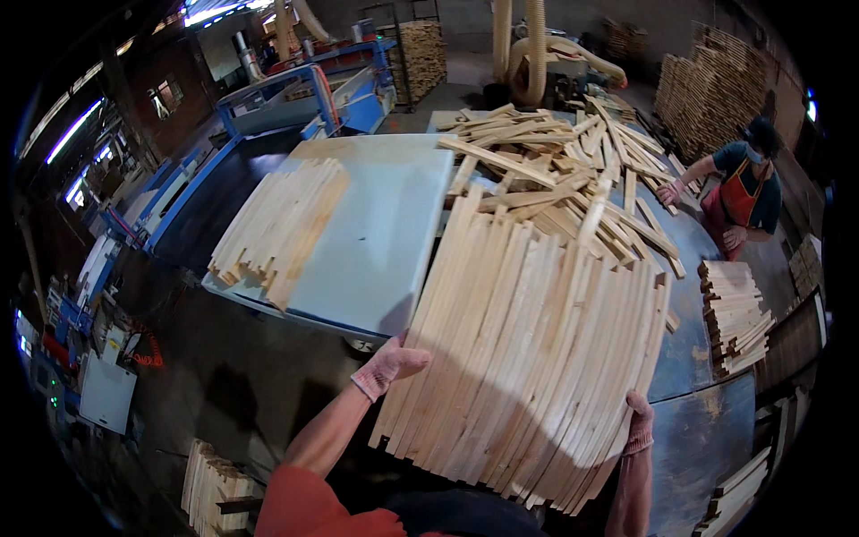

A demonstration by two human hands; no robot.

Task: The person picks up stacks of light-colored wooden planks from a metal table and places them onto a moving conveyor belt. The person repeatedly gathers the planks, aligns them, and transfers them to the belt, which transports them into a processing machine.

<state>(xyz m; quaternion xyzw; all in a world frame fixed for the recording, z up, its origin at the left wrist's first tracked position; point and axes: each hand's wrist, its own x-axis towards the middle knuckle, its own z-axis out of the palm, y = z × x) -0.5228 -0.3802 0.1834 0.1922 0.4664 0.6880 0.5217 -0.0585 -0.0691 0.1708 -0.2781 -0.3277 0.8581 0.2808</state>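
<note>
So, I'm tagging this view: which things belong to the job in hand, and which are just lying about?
In the job:
wide row of pale narrow wooden strips
left hand in pink knitted glove, at its left edge
right hand, likewise gloved, at its right edge
probably the jumbled heap of pale wooden sticks

Apparently just around:
coiled red hose
ribbed beige duct
blue metal-framed machine
</note>
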